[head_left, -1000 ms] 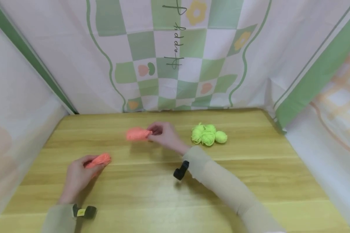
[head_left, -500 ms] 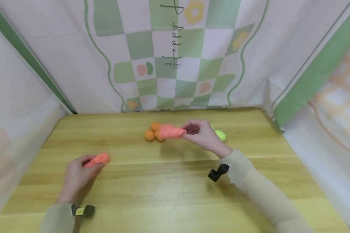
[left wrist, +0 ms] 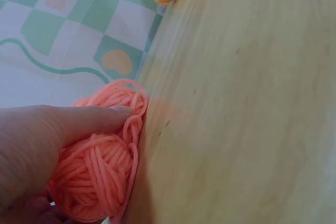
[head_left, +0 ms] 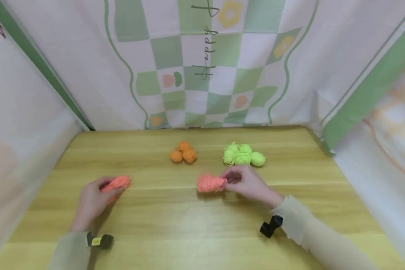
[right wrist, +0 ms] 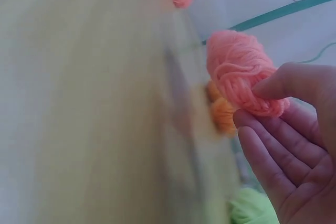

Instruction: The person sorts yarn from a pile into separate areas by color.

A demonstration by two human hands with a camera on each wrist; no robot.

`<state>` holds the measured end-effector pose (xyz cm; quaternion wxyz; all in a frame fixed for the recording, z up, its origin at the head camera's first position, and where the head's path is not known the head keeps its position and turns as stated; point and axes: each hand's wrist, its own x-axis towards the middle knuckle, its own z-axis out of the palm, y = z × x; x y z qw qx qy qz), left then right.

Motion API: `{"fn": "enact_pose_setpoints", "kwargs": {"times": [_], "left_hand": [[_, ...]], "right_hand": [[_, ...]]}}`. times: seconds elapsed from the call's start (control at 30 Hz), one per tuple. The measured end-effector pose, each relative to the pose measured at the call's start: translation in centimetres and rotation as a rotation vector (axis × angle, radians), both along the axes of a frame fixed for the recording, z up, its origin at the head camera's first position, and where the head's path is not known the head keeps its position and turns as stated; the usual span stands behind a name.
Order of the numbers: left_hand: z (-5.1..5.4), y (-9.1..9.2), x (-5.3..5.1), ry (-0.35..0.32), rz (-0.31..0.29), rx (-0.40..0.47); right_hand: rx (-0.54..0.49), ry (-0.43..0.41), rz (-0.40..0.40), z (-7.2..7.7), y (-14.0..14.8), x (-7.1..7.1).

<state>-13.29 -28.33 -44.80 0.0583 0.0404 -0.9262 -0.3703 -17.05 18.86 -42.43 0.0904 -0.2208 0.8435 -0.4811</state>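
At the left of the table, my left hand (head_left: 93, 198) grips a coral ball of yarn (left wrist: 94, 177); loose strands hang over its side in the left wrist view, and the thumb lies across it. My right hand (head_left: 251, 185) pinches one end of another coral yarn ball (head_left: 210, 183) between thumb and fingers, just right of the table's middle. In the right wrist view that yarn ball (right wrist: 241, 72) looks elongated, and its wound strands show. Whether it touches the table is hard to tell.
A small cluster of orange yarn balls (head_left: 183, 153) sits toward the back of the wooden table (head_left: 175, 232). To its right lie several lime-green yarn balls (head_left: 243, 154), just behind my right hand. A patterned curtain (head_left: 209, 75) hangs along the back edge.
My right hand has carried its coral yarn ball rightward past the orange cluster, then toward the front. The orange and green balls it covered show again. My left hand stays in place, still holding its yarn.
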Motion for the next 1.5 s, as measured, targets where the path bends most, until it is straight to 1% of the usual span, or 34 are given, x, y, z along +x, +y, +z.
{"fn": "enact_pose_setpoints", "kwargs": {"times": [0.13, 0.27, 0.4, 0.47, 0.7, 0.83, 0.93, 1.1, 1.27, 1.4, 1.5], "left_hand": [[0.2, 0.1, -0.2, 0.003, -0.015, 0.024], [0.2, 0.1, -0.1, -0.004, 0.005, 0.035], [0.2, 0.2, 0.0, -0.021, 0.01, 0.036], [0.3, 0.4, -0.2, -0.019, 0.003, 0.043], [0.7, 1.0, -0.8, 0.017, 0.016, 0.066], [0.8, 1.4, -1.0, 0.058, 0.015, 0.087], [1.1, 2.0, -1.3, 0.098, 0.012, 0.105], [2.2, 3.2, -1.6, 0.13, -0.021, 0.113], [3.1, 4.5, -1.8, 0.145, -0.06, 0.12], [3.2, 6.1, -1.9, 0.156, -0.114, 0.13], [3.1, 7.5, -1.9, 0.135, -0.159, 0.151]], "right_hand": [[-0.007, -0.044, 0.025, -1.2, 0.1, 0.9], [-0.023, -0.091, 0.072, -2.2, -0.2, 1.3], [-0.03, -0.112, 0.087, -2.8, -0.2, 1.4], [-0.035, -0.11, 0.089, -3.0, -0.1, 1.4], [-0.038, -0.113, 0.097, -3.2, 0.0, 1.4], [-0.037, -0.126, 0.1, -3.3, -0.1, 1.4], [-0.037, -0.129, 0.097, -3.1, -0.1, 1.5], [-0.026, -0.121, 0.095, -2.8, -0.1, 1.4], [-0.035, -0.128, 0.102, -2.8, -0.1, 1.4], [-0.048, -0.142, 0.104, -2.9, -0.2, 1.4], [-0.053, -0.14, 0.099, -2.8, -0.2, 1.4]]}}
